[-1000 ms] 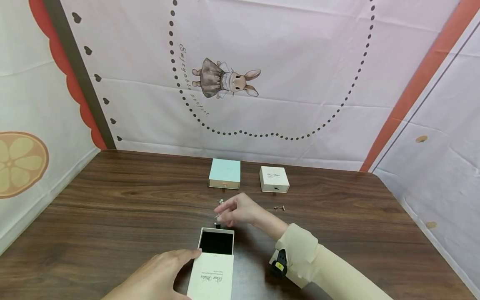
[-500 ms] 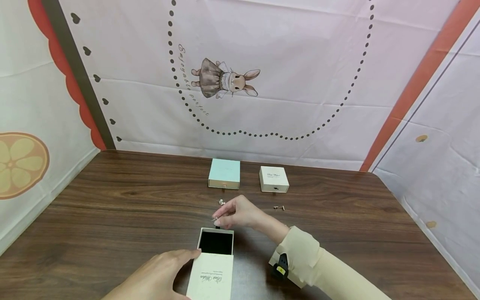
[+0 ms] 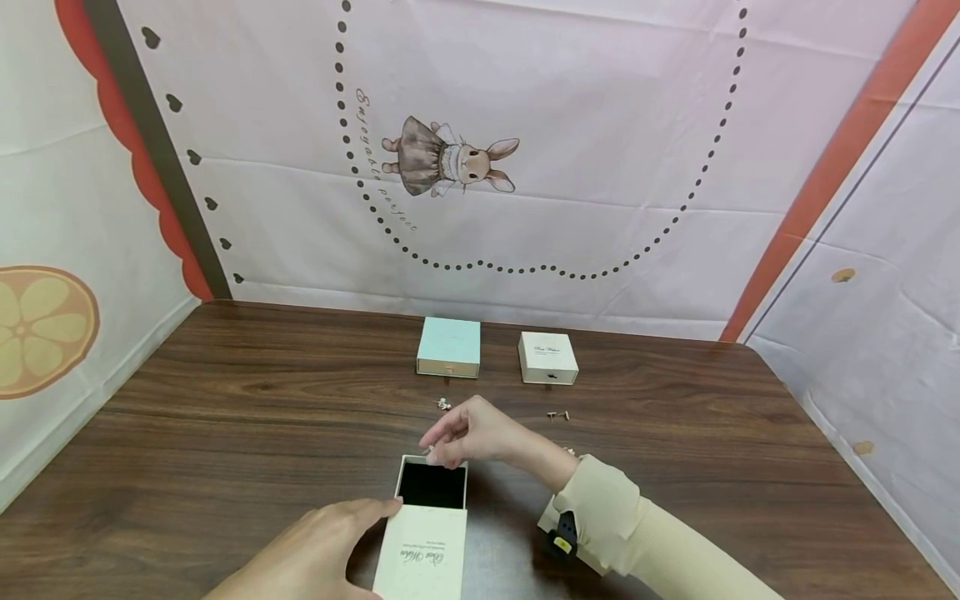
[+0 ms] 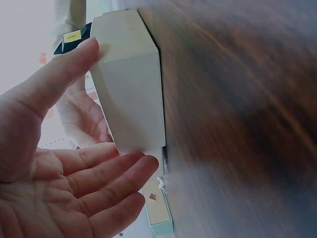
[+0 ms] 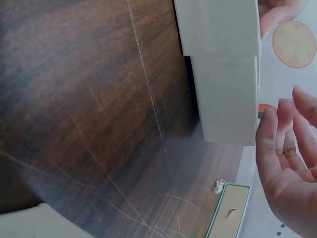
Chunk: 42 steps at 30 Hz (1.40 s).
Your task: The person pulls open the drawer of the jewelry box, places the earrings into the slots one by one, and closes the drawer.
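Head view: well in from the worktop's far edge, the right hand pinches a silvery trinket, best lowered gently; the left hand, spread, steadies the box.

Screened-off tabletop spot, rm type unclear: wood-grain tbl, rabbit-print cloth b/g.

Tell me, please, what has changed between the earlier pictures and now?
The right-hand grip moved toward the person and slightly left, from beyond the open drawer to its far edge, carrying a small silvery piece. Nothing was visibly newly grasped or let go. The left-hand grip stayed on the near white box; the light blue box stayed too.
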Motion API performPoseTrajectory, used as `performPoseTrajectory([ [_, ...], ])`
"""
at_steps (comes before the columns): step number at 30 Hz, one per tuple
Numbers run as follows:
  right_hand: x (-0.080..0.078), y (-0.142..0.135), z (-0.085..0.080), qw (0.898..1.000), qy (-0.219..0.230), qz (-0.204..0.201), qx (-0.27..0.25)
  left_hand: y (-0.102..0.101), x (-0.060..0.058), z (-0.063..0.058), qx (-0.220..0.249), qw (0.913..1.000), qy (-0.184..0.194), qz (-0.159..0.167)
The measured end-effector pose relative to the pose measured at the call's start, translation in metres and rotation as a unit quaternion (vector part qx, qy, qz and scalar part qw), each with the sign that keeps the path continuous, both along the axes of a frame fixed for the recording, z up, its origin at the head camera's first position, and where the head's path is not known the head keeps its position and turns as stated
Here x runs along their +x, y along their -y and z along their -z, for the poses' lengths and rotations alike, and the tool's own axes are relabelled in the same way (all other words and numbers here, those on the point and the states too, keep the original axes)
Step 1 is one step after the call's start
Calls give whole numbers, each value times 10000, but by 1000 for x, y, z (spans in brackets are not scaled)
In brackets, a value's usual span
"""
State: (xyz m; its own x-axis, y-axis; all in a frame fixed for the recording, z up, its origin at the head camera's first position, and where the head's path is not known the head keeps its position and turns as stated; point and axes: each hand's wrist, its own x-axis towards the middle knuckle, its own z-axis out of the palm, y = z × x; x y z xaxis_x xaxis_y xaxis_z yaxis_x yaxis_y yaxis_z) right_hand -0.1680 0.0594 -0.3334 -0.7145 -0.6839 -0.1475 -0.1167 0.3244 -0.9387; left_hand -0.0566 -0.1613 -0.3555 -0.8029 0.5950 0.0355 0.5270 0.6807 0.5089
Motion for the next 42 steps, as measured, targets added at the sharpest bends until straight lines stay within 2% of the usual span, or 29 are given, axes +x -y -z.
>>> performPoseTrajectory([
  [10, 5, 3, 1, 9996, 271, 122, -14, 0, 0, -1, -5, 9999, 104, -59],
  [17, 7, 7, 0, 9983, 544, 186, -35, 0, 1, 0, -73, 9999, -38, -60],
  [26, 10, 10, 3, 9976, 652, 165, 168, 0, 1, 1, -66, 9999, -154, -35],
  [33, 14, 14, 4, 9986, 418, 49, 320, 0, 0, 2, -78, 9996, -260, -27],
  [42, 18, 19, 7, 9970, -69, 85, 766, 0, 0, 2, -119, 9998, -158, -72],
])
